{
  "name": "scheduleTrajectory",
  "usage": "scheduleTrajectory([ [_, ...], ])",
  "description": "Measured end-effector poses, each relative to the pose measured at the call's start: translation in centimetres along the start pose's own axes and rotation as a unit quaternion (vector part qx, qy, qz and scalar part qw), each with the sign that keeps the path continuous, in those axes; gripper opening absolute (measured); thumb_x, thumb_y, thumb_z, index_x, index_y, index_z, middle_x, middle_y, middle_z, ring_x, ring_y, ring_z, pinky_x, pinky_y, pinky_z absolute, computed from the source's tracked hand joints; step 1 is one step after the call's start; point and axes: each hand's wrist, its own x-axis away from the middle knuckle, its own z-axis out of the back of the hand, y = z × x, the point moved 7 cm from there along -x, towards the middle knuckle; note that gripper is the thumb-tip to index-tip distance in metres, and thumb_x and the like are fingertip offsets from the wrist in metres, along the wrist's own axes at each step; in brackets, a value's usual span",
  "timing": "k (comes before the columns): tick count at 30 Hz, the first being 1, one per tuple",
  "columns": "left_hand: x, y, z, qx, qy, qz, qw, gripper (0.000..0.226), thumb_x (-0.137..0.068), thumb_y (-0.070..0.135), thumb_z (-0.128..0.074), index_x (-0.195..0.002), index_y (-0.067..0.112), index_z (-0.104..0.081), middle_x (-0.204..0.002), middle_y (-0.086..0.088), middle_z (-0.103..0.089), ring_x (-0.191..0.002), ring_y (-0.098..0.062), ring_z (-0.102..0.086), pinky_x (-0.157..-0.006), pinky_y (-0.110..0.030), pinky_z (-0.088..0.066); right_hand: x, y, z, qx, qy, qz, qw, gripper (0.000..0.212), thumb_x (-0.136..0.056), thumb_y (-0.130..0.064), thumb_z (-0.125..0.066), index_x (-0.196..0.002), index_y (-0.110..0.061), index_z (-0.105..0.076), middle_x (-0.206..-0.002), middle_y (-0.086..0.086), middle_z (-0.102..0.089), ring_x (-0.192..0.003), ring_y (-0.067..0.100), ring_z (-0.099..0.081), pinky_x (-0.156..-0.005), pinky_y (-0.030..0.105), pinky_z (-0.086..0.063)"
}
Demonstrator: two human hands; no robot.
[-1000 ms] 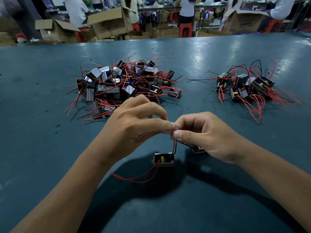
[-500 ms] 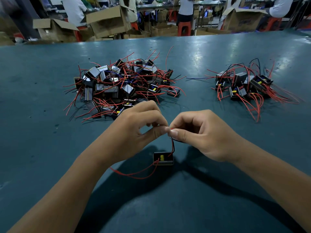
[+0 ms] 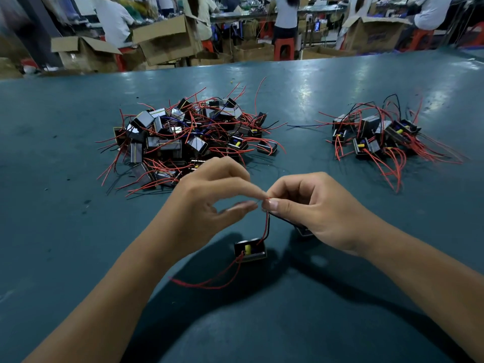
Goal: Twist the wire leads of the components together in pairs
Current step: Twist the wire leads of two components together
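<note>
Where both hands pinch the leads [image 3: 266,223] — joint hidden | second component [image 3: 303,231] mostly covered by right hand [image 3: 314,208]

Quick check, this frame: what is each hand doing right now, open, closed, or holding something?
Left hand: fingers pinching the wire leads at the tips.
Right hand: fingers pinching the same wire leads, just above the component.

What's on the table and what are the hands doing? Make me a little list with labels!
left hand: fingers at the wire ends
right hand: pinches the wire ends
wire ends: red, held between both hands
component: black with yellow middle, hangs below the hands
big pile: components with red wires, far left
small pile: far right
table: dark teal
</note>
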Motion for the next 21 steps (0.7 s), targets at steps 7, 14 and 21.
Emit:
scheduleTrajectory([
  [7,0.1,0.98,0.43,-0.071,0.003,-0.07,0.995,0.014,-0.095,0.024,-0.067,-0.096,0.018,-0.08,-0.09,0.001,-0.06,-0.077,-0.02,-0.049,-0.07,-0.032,-0.04,0.12,0.23,-0.52,-0.028,-0.031,-0.025,0.999,0.009,-0.089,-0.017,-0.066,-0.082,-0.013,-0.068,-0.057,-0.012,-0.052,-0.05,0.002,-0.037,-0.048,0.013,-0.03],
  [14,0.08,1.24,0.41,-0.089,-0.002,-0.084,0.992,0.015,-0.094,0.023,-0.067,-0.093,0.015,-0.079,-0.089,-0.002,-0.061,-0.079,-0.018,-0.047,-0.07,-0.03,-0.04,0.2,0.24,-0.76,-0.04,-0.048,-0.024,0.998,0.009,-0.085,-0.023,-0.067,-0.08,-0.015,-0.068,-0.057,-0.013,-0.05,-0.052,0.005,-0.034,-0.049,0.015,-0.028],
  [21,0.01,0.35,-0.25,0.022,0.004,0.052,0.998,0.012,-0.092,0.02,-0.068,-0.086,0.01,-0.073,-0.083,0.003,-0.057,-0.076,-0.005,-0.051,-0.072,-0.013,-0.038,0.16,-0.28,0.07,0.067,0.022,0.031,0.997,0.009,-0.093,-0.011,-0.067,-0.084,-0.014,-0.069,-0.062,-0.009,-0.063,-0.053,0.003,-0.051,-0.051,0.018,-0.043],
])
